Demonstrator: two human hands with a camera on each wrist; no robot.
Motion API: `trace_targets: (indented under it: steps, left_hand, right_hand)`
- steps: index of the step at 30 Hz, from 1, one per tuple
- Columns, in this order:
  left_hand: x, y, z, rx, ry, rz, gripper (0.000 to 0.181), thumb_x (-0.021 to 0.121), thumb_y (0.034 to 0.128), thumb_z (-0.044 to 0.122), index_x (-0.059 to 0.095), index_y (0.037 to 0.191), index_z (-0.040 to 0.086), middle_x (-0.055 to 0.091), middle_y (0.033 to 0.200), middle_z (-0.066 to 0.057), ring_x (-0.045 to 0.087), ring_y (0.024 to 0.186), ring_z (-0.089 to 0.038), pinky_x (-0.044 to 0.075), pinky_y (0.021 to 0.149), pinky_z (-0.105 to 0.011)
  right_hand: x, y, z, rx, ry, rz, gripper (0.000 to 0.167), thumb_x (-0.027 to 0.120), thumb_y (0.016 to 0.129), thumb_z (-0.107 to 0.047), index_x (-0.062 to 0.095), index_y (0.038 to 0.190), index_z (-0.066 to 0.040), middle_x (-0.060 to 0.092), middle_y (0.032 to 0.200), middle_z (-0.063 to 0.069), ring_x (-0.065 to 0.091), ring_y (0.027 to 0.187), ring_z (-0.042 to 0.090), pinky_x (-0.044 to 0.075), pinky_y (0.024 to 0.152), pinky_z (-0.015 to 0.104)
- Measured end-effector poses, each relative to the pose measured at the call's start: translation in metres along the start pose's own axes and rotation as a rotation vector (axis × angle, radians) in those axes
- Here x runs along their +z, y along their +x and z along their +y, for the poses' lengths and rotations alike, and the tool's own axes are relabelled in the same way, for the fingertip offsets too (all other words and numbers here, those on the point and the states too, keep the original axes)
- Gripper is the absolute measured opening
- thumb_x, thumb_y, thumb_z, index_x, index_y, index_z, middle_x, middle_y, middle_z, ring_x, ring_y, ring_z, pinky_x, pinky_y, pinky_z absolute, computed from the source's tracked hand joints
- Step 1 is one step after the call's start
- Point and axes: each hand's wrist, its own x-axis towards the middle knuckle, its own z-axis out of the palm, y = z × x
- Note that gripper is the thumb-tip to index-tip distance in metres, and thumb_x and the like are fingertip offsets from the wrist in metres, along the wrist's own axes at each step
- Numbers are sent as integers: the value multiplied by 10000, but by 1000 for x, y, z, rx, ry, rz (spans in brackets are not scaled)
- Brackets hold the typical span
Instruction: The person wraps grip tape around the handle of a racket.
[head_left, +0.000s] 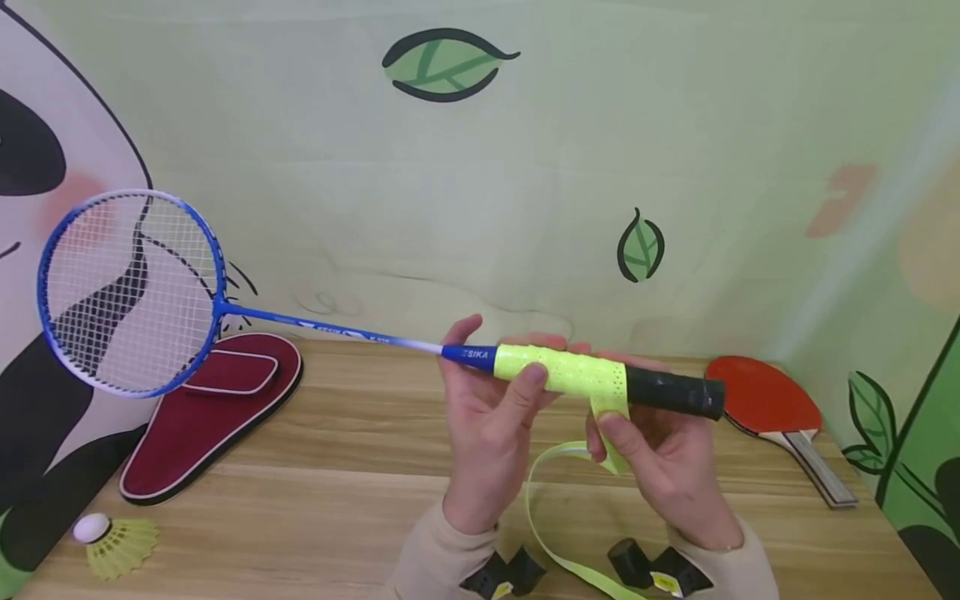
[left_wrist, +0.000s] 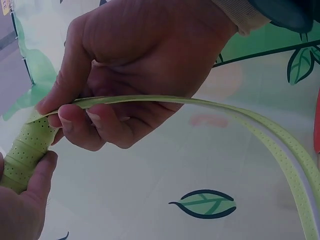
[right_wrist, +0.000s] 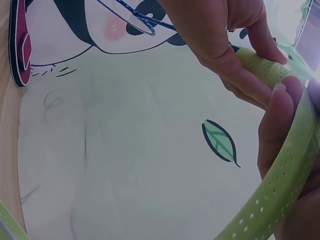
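A blue and white badminton racket (head_left: 341, 329) is held up above the table, its strung head to the left. Yellow perforated overgrip tape (head_left: 562, 371) covers the front part of its handle; the bare black handle end (head_left: 675, 392) shows to the right. My left hand (head_left: 491, 417) holds the wrapped part, thumb on the near side and fingers behind. With thumb and fingers, my right hand (head_left: 675, 467) pinches the tape strip (head_left: 609, 408) where it leaves the handle. The loose tape (left_wrist: 270, 132) arcs away from the pinch and, in the head view, hangs down to the table.
A maroon paddle case (head_left: 210, 425) lies at the left behind a yellow shuttlecock (head_left: 112, 542). A red table tennis paddle (head_left: 765, 396) lies at the right. The wooden table (head_left: 315, 492) meets a printed cloth backdrop (head_left: 480, 208).
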Motion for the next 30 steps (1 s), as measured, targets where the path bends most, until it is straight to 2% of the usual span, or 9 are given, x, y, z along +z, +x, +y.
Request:
trace_targets:
  steps: [7, 13, 17, 22, 26, 30]
  left_hand:
    - [1, 0, 0, 7, 0, -11, 569, 516, 962, -66, 211, 1370, 187, 628, 1112, -166, 662, 1032, -347, 523, 912, -475]
    - [1, 0, 0, -5, 18, 27, 541, 527, 965, -49, 215, 1355, 158, 637, 1092, -160, 671, 1009, -342, 530, 891, -476]
    - [2, 0, 1, -17, 22, 55, 524, 549, 957, -43, 233, 1332, 141, 646, 1069, -165, 682, 976, -340, 543, 867, -461]
    - [3, 0, 0, -24, 39, 77, 504, 566, 945, -48, 262, 1304, 133, 657, 1048, -167, 693, 945, -324, 559, 836, -443]
    - [3, -1, 0, -36, 49, 100, 485, 584, 945, -24, 274, 1285, 129, 667, 1033, -167, 698, 932, -315, 570, 811, -427]
    - [2, -2, 0, -47, 48, 119, 476, 607, 939, -3, 285, 1265, 125, 672, 1017, -167, 699, 923, -309, 579, 793, -411]
  right_hand:
    - [-1, 0, -3, 18, 24, -12, 442, 523, 884, 196, 393, 1307, 188, 601, 990, 147, 576, 617, 206, 498, 502, 292]
    - [-1, 1, 0, 9, -55, 36, 417, 582, 881, 163, 453, 1278, 173, 628, 947, 135, 572, 622, 202, 509, 528, 278]
    - [-1, 2, 3, -33, -101, 87, 394, 657, 868, 85, 506, 1222, 166, 675, 1043, 149, 566, 622, 195, 501, 538, 268]
    - [1, 5, 8, -129, -121, 116, 338, 689, 853, 59, 540, 1126, 189, 673, 1123, 183, 553, 606, 183, 461, 506, 266]
    - [3, 6, 9, -163, -178, 150, 286, 708, 861, 8, 567, 1038, 182, 678, 979, 139, 546, 587, 159, 453, 482, 245]
    - [4, 6, 10, -200, -255, 178, 320, 729, 866, -72, 571, 992, 176, 621, 824, 90, 547, 577, 133, 447, 459, 216]
